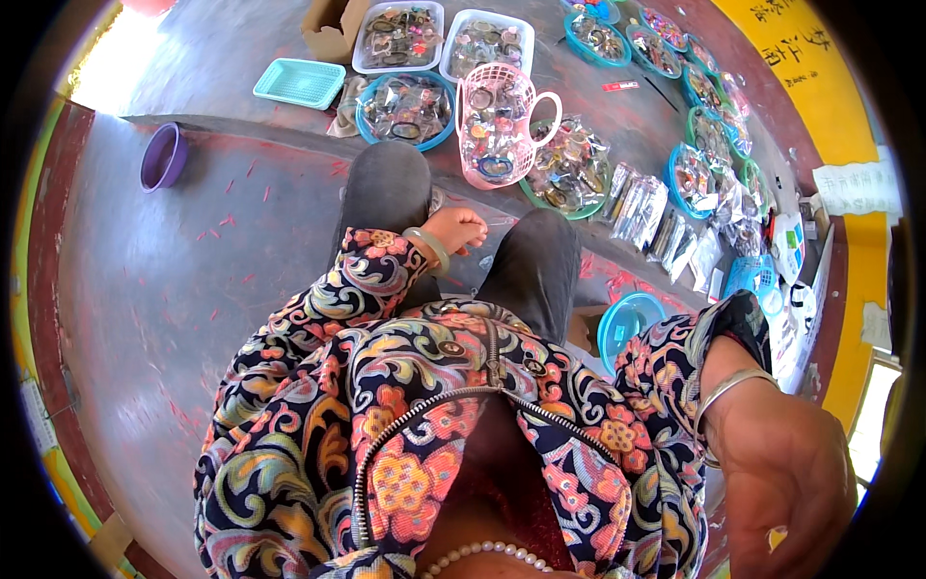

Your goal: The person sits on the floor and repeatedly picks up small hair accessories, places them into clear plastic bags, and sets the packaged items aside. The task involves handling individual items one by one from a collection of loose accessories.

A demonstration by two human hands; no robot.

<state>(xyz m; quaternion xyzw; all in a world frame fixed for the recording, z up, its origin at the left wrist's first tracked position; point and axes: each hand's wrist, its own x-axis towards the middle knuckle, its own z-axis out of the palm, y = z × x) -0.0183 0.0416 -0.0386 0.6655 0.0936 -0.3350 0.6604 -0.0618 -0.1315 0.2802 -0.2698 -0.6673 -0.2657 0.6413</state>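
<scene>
My left hand [455, 232] rests by my left knee, its fingers loosely curled with nothing visible in them. A pale bangle [430, 249] circles that wrist. Close in front of it, a pink plastic basket [497, 81] holds small clear-bagged items that look like bracelets or hair ties. My right hand [786, 473] is raised close at the lower right, bent back toward me, with a silver bangle [735, 386] at the wrist. A small gap shows between its thumb and fingers; its fingertips are cut off by the dark rim, so any held thing is hidden.
A blue basin [361, 127] and white trays [359, 60] of bagged items stand ahead, beside a turquoise basket [299, 82] and cardboard box [333, 31]. Bagged goods [639, 198] and several basins line the right. A purple basin [164, 157] sits left; a teal basin [617, 340] is near my right leg.
</scene>
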